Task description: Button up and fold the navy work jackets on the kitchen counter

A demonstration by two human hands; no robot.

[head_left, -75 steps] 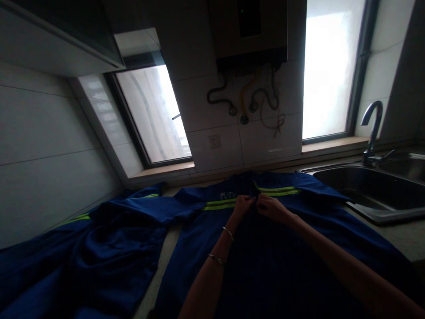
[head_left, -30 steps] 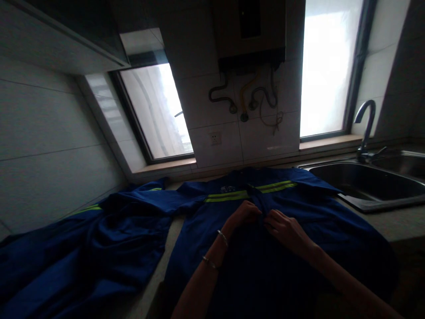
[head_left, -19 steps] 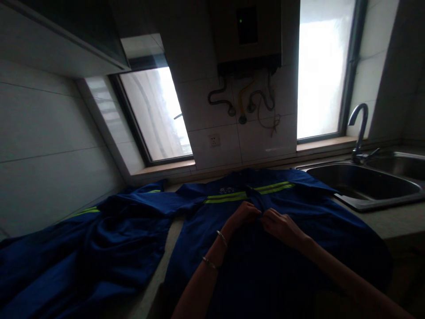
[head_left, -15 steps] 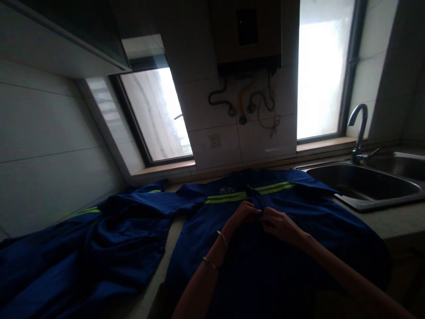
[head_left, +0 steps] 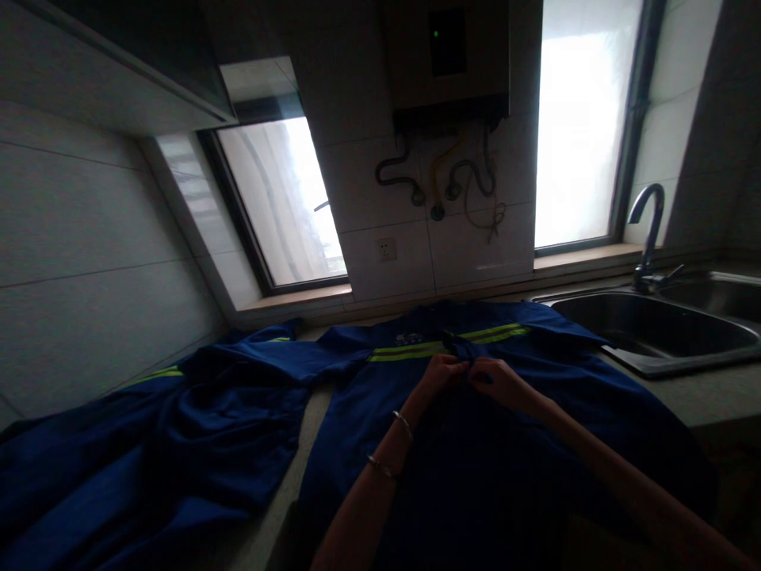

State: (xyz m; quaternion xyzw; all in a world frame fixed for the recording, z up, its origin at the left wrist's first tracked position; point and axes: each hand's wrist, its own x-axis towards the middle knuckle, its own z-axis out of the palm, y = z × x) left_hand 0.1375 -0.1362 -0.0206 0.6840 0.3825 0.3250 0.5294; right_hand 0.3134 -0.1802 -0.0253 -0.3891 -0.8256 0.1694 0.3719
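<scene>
A dark blue work jacket (head_left: 511,444) with yellow-green reflective stripes lies spread on the counter in front of me. My left hand (head_left: 438,374) and my right hand (head_left: 498,381) meet at the jacket's centre front, just below the stripes, each pinching the front edge of the cloth. Thin bracelets sit on my left wrist. What my fingertips hold exactly is too dark to see.
A second blue garment (head_left: 148,444) with reflective stripes lies crumpled at the left. A steel sink (head_left: 666,337) with a curved tap (head_left: 648,230) is at the right. Behind are two windows, a wall socket (head_left: 388,249) and a water heater (head_left: 445,63) with hoses.
Both hands moved down the jacket front from the stripes, then came back up a little toward them. The jacket stays spread flat.
</scene>
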